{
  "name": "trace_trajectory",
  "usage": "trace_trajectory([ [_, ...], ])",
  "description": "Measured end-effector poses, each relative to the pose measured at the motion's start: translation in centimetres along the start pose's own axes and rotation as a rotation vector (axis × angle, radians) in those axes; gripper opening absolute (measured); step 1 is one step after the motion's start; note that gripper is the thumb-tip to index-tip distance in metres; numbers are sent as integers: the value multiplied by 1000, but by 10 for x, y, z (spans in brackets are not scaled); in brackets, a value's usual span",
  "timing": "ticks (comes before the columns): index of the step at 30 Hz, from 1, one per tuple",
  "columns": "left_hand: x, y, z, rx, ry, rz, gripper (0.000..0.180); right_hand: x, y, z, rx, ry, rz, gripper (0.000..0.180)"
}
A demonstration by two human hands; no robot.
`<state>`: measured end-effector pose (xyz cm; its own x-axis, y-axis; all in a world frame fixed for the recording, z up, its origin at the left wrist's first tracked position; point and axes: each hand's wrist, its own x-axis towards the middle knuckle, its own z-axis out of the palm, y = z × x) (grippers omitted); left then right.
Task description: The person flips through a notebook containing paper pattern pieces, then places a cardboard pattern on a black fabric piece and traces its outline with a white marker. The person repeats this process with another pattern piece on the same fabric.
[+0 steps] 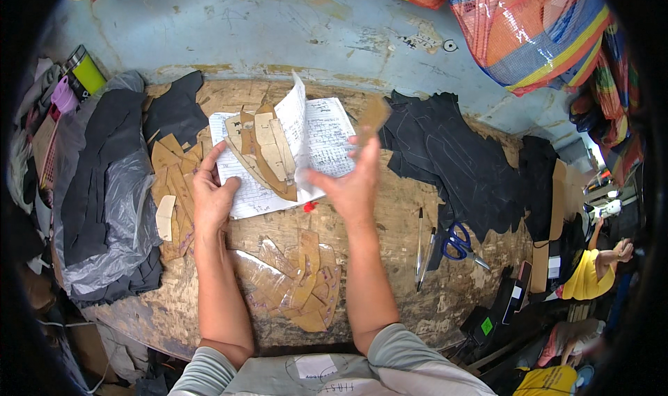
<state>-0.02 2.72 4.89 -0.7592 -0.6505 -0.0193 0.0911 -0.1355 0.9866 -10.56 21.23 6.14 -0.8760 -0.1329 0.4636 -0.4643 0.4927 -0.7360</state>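
Observation:
An open notebook with handwritten pages lies on the wooden table in front of me. My left hand grips its left edge, thumb on the page. Several curved brown and cream card pattern pieces rest on the left page. A loose page stands raised in the middle. My right hand is beside that page, its thumb close to the page's lower edge. A motion-blurred brown card piece is at the right fingertips and appears held between them.
Brown card pieces lie left of the notebook and between my forearms. Black cut material covers the right side, near two pens and blue-handled scissors. A plastic bag with black strips is at left. Woven bags hang above.

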Motion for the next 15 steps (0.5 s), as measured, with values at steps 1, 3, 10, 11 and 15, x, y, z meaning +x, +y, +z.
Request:
trace_trajectory([
  [1,1,-2,-1,-17,16,5,67,-2,-2,2,-18,-79,-50,115],
  [3,2,-5,-3,-21,26,5,73,-4,-8,4,12,-151,-120,133],
  [10,3,-6,-6,-79,55,-54,85,-3,-9,-3,-25,-208,-41,107],
  [11,3,-6,-5,-125,51,-57,85,-3,-8,-2,-4,-122,21,101],
  [15,-1,-7,-5,-139,54,-82,77,-10,-11,3,100,203,21,76],
])
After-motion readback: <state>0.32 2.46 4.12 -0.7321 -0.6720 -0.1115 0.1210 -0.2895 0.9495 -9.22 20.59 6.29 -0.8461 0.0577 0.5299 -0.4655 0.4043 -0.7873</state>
